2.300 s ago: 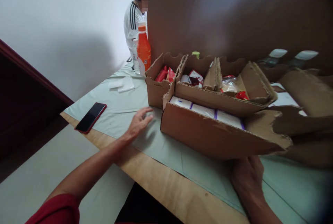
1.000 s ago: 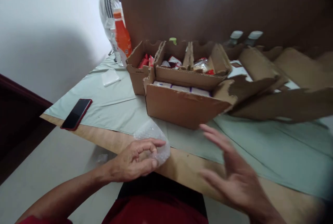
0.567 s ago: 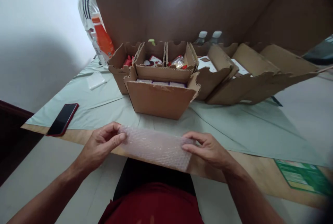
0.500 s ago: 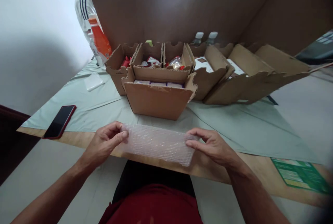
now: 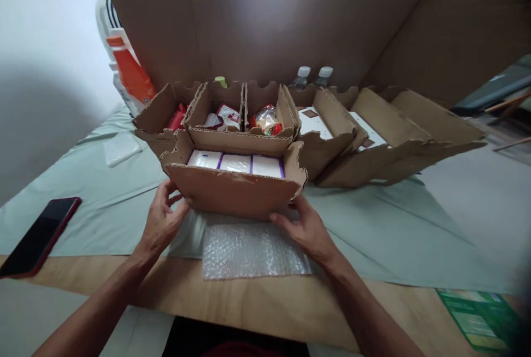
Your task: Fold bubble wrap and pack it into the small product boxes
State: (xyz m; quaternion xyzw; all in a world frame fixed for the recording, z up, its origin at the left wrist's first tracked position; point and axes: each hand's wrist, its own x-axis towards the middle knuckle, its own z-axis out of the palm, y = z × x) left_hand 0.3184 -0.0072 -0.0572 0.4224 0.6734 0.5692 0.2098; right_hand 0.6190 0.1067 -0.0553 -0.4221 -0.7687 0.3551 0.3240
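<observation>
A small cardboard box (image 5: 236,193) with an open top stands in front of the row of bins, holding white packs (image 5: 235,163) with purple edges. My left hand (image 5: 161,218) grips its lower left corner, thumb on the front face and fingers round the side. At the lower right corner, my right hand (image 5: 305,229) holds the box the same way, its fingertips partly hidden behind it. A sheet of bubble wrap (image 5: 255,252) lies flat on the table just before the box, its far edge close to the box's bottom.
Behind are cardboard bins (image 5: 327,160) with red packets, wrapped sweets and white boxes. A phone (image 5: 39,235) lies left, near a clear plastic packet (image 5: 121,149). An orange bottle (image 5: 130,74) stands back left; a green printed sheet (image 5: 481,318) lies front right. A person's sleeve shows behind.
Both hands have let go of the bubble wrap, which now lies on the table. They have moved forward onto the front cardboard box. The camera view has shifted.
</observation>
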